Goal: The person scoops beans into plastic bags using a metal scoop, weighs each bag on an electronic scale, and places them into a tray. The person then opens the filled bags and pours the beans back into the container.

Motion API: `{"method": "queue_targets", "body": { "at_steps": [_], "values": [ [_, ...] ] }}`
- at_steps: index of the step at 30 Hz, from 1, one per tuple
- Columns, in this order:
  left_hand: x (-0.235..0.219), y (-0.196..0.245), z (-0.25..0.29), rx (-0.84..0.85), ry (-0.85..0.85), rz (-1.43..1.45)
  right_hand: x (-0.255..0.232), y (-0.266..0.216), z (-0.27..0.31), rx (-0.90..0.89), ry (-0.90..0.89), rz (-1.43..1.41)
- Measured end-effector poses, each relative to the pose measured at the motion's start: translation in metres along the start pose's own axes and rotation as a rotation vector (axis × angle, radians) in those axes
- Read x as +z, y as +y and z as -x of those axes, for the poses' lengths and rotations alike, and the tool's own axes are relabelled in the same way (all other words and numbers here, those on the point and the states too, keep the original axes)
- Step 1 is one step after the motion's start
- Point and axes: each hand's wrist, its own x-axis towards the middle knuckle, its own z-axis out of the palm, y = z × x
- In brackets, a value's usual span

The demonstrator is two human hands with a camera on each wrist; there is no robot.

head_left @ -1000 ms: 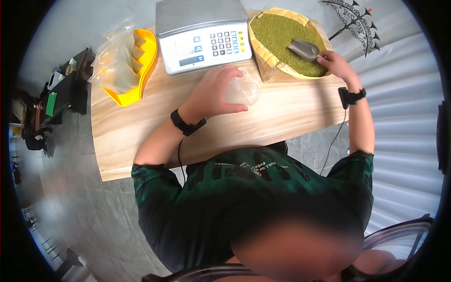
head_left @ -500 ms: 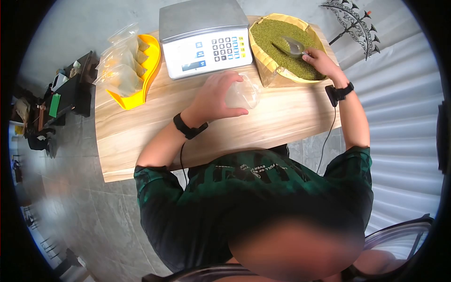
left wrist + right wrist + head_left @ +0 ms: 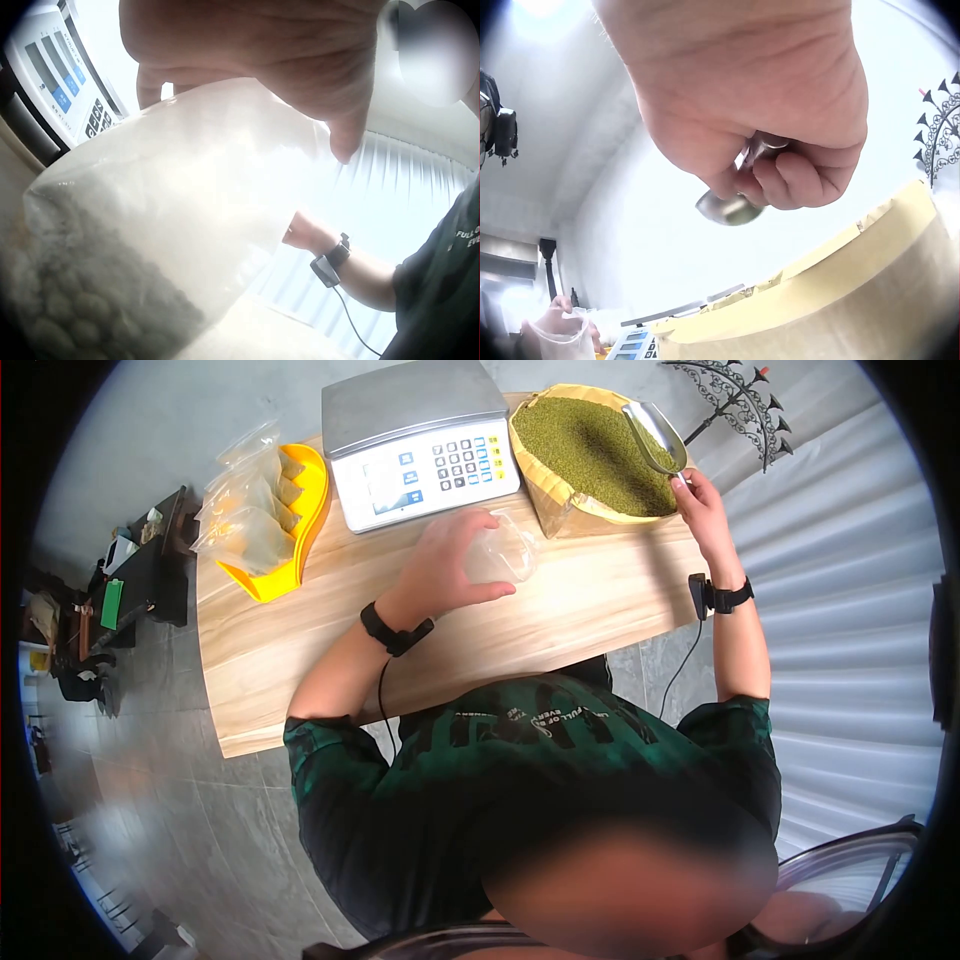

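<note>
My left hand curls its fingers and thumb around the mouth of a clear plastic bag, standing on the table in front of the scale. Round green beans lie in the bottom of this bag in the left wrist view. With my right hand I grip the handle of a metal scoop, which carries some green beans. The scoop is over the right rim of a big paper sack filled with mung beans. In the right wrist view, curled fingers wrap the scoop's handle.
A digital scale stands between the sack and a yellow tray holding several filled clear bags. Everything rests on a wooden table. A black ornamental metal stand is behind the sack, and a white curtain hangs at right.
My right hand has drawn the scoop through the beans and raised it to the sack's right rim, now with beans in it. The left hand keeps holding the bag.
</note>
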Motion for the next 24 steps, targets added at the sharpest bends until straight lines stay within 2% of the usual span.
{"method": "queue_targets", "body": {
  "at_steps": [4, 7, 10, 16, 17, 20, 24],
  "values": [
    [-0.001, 0.000, 0.001, -0.012, 0.003, -0.016, 0.000, 0.007, 0.007, -0.007, -0.012, 0.043],
    [0.000, 0.000, 0.002, -0.027, 0.003, -0.013, 0.004, 0.003, 0.020, 0.060, -0.005, 0.020],
    [-0.002, 0.002, 0.002, -0.046, -0.019, -0.003, 0.007, -0.006, 0.033, 0.094, -0.085, -0.017],
    [-0.001, -0.001, 0.002, -0.023, -0.017, -0.007, 0.032, -0.039, 0.066, 0.070, -0.407, -0.103],
    [-0.001, -0.001, 0.002, -0.011, -0.016, -0.008, 0.037, -0.046, 0.068, 0.071, -0.410, -0.101],
    [-0.002, 0.001, 0.002, 0.005, -0.011, -0.012, 0.045, -0.059, 0.068, 0.045, -0.622, 0.069],
    [-0.002, 0.004, 0.000, 0.024, -0.014, -0.032, 0.061, -0.097, 0.063, -0.035, -0.671, 0.276]
  ]
}}
